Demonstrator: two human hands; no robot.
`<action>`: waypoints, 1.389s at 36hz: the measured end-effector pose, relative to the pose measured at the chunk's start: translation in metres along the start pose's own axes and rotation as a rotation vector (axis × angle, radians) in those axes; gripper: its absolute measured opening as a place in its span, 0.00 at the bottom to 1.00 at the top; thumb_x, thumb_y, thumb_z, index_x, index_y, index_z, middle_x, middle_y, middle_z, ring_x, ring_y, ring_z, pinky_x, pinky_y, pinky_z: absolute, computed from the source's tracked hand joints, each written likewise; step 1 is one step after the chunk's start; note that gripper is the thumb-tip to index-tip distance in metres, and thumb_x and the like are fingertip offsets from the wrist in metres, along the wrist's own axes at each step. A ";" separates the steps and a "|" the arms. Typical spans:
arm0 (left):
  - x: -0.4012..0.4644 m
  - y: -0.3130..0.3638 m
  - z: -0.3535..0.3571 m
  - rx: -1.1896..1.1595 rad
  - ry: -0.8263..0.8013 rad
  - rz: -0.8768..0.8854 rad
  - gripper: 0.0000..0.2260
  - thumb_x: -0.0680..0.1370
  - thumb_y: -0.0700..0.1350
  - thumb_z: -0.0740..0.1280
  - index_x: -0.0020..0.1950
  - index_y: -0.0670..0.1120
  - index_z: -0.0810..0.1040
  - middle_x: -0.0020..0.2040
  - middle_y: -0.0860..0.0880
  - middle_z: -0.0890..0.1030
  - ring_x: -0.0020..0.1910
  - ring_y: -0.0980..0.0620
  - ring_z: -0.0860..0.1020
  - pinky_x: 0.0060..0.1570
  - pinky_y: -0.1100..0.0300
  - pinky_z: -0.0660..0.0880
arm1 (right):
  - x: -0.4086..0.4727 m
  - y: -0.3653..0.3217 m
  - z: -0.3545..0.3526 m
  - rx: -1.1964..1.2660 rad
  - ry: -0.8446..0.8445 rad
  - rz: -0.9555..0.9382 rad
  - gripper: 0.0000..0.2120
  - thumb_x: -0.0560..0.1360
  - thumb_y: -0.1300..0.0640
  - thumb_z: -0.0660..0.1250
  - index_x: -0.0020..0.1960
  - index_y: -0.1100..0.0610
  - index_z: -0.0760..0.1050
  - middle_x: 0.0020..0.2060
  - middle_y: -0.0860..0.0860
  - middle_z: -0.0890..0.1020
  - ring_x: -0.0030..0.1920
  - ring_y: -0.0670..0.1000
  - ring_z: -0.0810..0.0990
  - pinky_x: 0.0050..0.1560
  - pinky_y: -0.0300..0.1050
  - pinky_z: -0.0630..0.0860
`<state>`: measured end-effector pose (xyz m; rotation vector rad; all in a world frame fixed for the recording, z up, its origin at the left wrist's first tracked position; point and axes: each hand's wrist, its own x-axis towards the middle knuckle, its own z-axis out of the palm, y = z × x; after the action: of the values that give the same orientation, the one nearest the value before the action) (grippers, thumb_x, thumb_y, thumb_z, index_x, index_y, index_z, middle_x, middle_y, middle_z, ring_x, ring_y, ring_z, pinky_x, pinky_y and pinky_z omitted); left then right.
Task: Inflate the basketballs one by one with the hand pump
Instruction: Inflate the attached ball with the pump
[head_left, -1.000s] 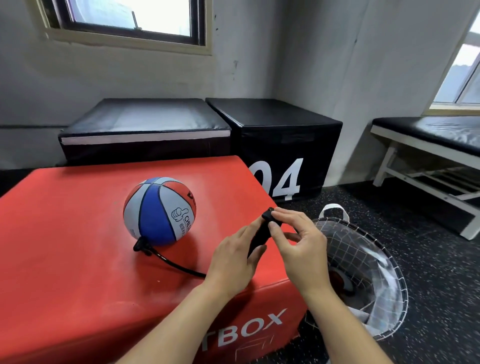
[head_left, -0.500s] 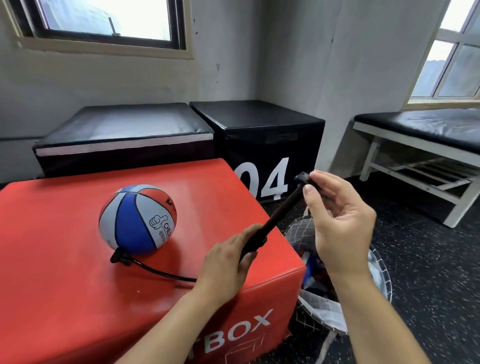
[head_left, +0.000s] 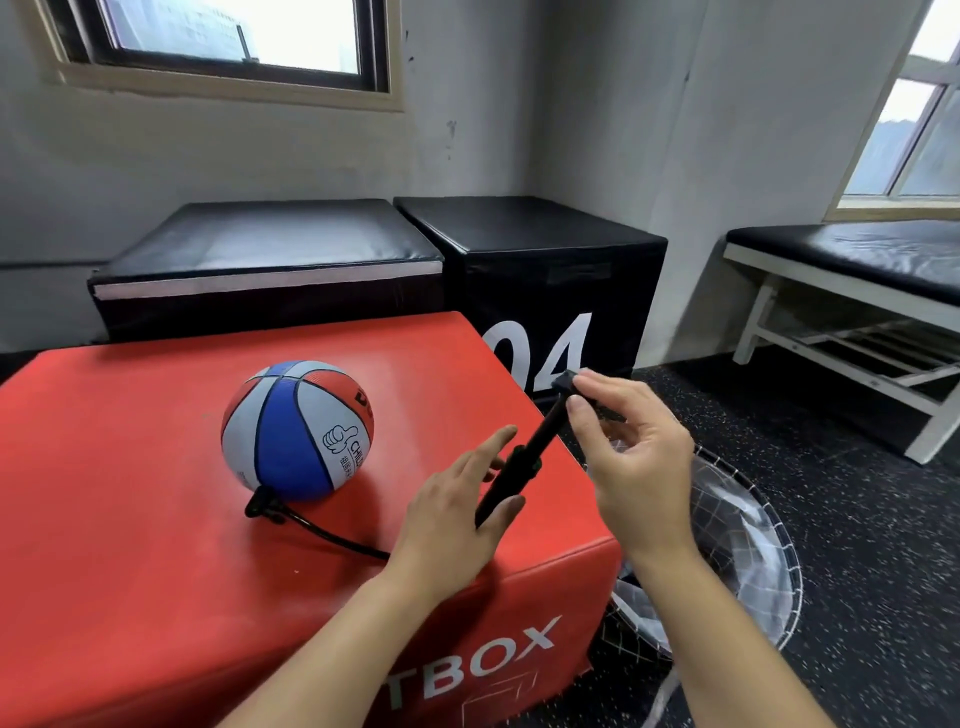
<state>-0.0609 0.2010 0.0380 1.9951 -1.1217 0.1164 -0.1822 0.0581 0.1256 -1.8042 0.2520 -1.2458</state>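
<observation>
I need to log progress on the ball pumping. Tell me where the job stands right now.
Done: the hose is plugged into the basketball on the red box, and the ball looks round. In hand: the left hand holds the pump barrel, the right hand pinches the extended handle, so a stroke is underway. Left: I cannot tell how firm it is. The mesh basket beside the box may hold more balls, contents unclear.

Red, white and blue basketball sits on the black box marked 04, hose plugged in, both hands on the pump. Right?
Not quite. The head view shows the red, white and blue basketball on the red padded box. The black hose is attached; left hand and right hand hold the black hand pump.
</observation>
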 end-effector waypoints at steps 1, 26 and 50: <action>0.000 -0.001 -0.001 -0.007 0.003 0.004 0.32 0.82 0.58 0.69 0.82 0.69 0.55 0.64 0.64 0.78 0.62 0.56 0.78 0.63 0.47 0.76 | -0.002 0.003 0.004 -0.002 -0.019 0.007 0.08 0.80 0.60 0.73 0.58 0.53 0.86 0.56 0.43 0.85 0.60 0.45 0.84 0.54 0.38 0.80; 0.004 0.008 0.007 -0.032 0.058 0.035 0.25 0.85 0.50 0.66 0.80 0.62 0.64 0.68 0.60 0.80 0.63 0.55 0.81 0.59 0.46 0.78 | -0.012 0.003 0.005 -0.088 -0.183 -0.027 0.10 0.77 0.62 0.75 0.56 0.51 0.86 0.55 0.42 0.85 0.60 0.49 0.83 0.52 0.49 0.82; -0.001 0.002 -0.005 -0.038 0.036 -0.026 0.34 0.80 0.54 0.72 0.79 0.71 0.56 0.65 0.64 0.78 0.61 0.62 0.78 0.59 0.49 0.77 | 0.009 -0.029 0.016 0.021 -0.007 -0.102 0.06 0.79 0.63 0.74 0.55 0.56 0.86 0.54 0.48 0.85 0.56 0.47 0.85 0.50 0.38 0.80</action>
<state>-0.0615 0.2046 0.0414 1.9663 -1.0674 0.1160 -0.1734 0.0782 0.1527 -1.8221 0.1438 -1.3076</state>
